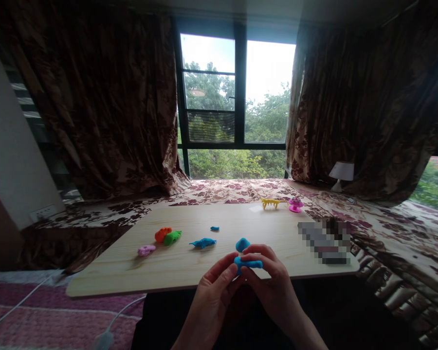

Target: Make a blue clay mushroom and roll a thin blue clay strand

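Observation:
Between my two hands, above the near edge of the table, is a piece of blue modelling clay (251, 263) with a long arm pointing right. My left hand (219, 277) pinches its left end with thumb and fingers. Fingers of my right hand (268, 267) close round it from above and below. Just beyond my fingertips a blue clay cone-like lump (242, 244) rests on the table. Farther left lie a long blue clay piece with pointed ends (203, 243) and a small blue clay bit (214, 228).
Orange (162, 234), green (173, 237) and pink (146, 250) clay lumps lie on the left of the wooden table (117, 277). A yellow clay animal figure (270, 203) and a pink stand-like piece (295, 205) are at the back right. A pixelated area covers the right side.

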`<state>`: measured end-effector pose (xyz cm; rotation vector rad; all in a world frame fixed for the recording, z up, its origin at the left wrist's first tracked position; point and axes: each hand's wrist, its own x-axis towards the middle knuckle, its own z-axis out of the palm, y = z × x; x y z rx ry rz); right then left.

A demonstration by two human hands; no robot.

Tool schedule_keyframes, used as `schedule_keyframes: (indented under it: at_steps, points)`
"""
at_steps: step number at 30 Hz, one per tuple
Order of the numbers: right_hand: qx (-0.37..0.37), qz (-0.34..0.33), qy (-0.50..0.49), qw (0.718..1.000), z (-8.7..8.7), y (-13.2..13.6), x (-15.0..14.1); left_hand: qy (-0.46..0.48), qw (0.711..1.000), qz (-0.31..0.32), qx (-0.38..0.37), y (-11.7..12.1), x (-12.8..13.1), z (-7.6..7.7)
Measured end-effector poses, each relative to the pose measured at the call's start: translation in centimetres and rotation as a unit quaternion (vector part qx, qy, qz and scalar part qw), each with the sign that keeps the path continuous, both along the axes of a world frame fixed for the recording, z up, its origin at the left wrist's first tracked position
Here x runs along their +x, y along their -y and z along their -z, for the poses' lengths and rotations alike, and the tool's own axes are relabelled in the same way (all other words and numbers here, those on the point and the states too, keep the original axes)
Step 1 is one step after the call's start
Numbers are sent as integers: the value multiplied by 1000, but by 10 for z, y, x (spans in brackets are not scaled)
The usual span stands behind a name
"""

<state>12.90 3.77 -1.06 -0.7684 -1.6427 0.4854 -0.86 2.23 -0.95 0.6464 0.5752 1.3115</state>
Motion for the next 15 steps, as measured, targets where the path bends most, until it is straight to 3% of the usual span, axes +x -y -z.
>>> schedule_keyframes:
  at_steps: [3, 9, 15]
  points:
    - [4, 6, 0, 1000, 2, -1, 0, 7, 1000, 3, 6, -1, 0, 1]
    - [-58, -9, -15, 998, 0, -2, 2, 10, 1000, -17, -15, -2, 1, 2]
    - [-20, 4, 0, 1000, 0, -4, 0, 0, 999, -46, -18, 2, 6, -2]
